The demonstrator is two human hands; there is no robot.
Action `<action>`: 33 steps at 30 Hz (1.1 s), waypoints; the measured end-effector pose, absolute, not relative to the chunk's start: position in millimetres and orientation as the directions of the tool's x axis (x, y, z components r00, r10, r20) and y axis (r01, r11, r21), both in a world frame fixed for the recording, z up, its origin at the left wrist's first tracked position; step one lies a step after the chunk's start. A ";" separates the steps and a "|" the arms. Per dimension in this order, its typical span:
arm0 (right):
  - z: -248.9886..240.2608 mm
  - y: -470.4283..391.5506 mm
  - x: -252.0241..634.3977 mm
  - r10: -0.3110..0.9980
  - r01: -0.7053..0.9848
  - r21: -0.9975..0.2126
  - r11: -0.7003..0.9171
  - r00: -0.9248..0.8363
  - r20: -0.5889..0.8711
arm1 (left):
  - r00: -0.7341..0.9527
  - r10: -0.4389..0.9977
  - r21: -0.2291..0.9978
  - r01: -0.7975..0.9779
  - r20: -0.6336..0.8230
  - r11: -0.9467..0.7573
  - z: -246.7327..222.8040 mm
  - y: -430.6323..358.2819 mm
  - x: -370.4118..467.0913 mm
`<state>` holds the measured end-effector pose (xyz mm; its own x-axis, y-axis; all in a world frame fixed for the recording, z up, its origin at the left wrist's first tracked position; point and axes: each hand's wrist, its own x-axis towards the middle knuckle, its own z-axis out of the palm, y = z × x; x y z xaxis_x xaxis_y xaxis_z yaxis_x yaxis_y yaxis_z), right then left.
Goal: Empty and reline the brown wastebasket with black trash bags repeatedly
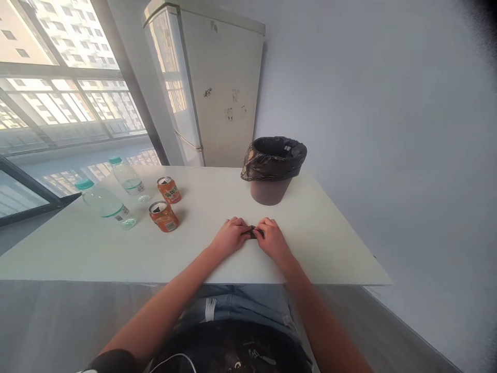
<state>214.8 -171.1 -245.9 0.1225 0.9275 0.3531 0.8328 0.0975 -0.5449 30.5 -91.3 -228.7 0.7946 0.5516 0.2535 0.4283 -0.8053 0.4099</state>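
Between my two hands, low over the white table, is a small black folded thing (253, 233) that looks like a folded plastic bag; its kind is hard to make out. My left hand (232, 235) pinches its left end, thumb and fingers closed. At its right end, my right hand (272, 238) grips with curled fingers. Both hands rest close to the tabletop, and their fingers cover much of the piece. Behind them stands a brownish bin (271, 191) lined with a black plastic bag (274, 168) folded over its rim.
Two orange cans (169, 190) stand at the left on the white table (205, 202). Further left, two clear plastic bottles with green caps (105, 204) lie tilted. A white fridge (225, 88) stands behind the table, with windows to the left and a wall to the right.
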 end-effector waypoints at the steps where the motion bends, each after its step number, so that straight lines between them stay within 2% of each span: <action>1: -246.8 -172.2 214.7 0.924 0.832 -0.537 0.142 0.083 0.374 | 0.801 0.553 0.408 0.437 0.229 -0.802 -228.5 -89.9 30.5; 5: -251.6 -179.0 209.6 0.914 0.842 -0.441 0.311 -0.138 0.382 | 0.807 0.564 0.407 0.462 0.176 -0.788 -227.0 -83.5 33.8; 8: -252.2 -184.3 202.4 0.944 0.907 -0.330 0.263 -0.172 0.281 | 0.770 0.609 0.380 0.514 0.191 -0.769 -229.5 -87.2 35.1; 11: -242.4 -182.0 198.8 0.950 0.928 -0.268 0.259 -0.194 0.245 | 0.708 0.659 0.317 0.583 0.252 -0.748 -235.1 -98.2 32.5; 14: -227.1 -165.3 202.8 0.905 0.881 -0.252 0.400 -0.337 0.258 | 0.669 0.682 0.294 0.615 0.297 -0.731 -237.8 -105.9 24.9; 17: -221.6 -140.2 209.6 0.814 0.764 -0.280 0.581 -0.539 0.218 | 0.545 0.741 0.352 0.655 0.393 -0.668 -236.8 -107.0 13.2; 20: -229.8 -123.0 211.9 0.764 0.686 -0.350 0.637 -0.624 0.165 | 0.425 0.756 0.410 0.653 0.498 -0.637 -237.2 -105.1 2.9; 25: -239.6 -131.6 204.6 0.824 0.734 -0.384 0.560 -0.542 0.165 | 0.381 0.770 0.473 0.623 0.512 -0.623 -243.8 -103.0 0.9; 29: -235.6 -158.8 216.0 0.887 0.825 -0.330 0.459 -0.445 0.123 | 0.430 0.767 0.510 0.575 0.477 -0.640 -248.4 -104.9 4.5; 33: -239.9 -197.4 271.0 0.954 0.919 -0.259 0.298 -0.290 0.071 | 0.446 0.774 0.520 0.574 0.448 -0.632 -250.2 -107.5 5.9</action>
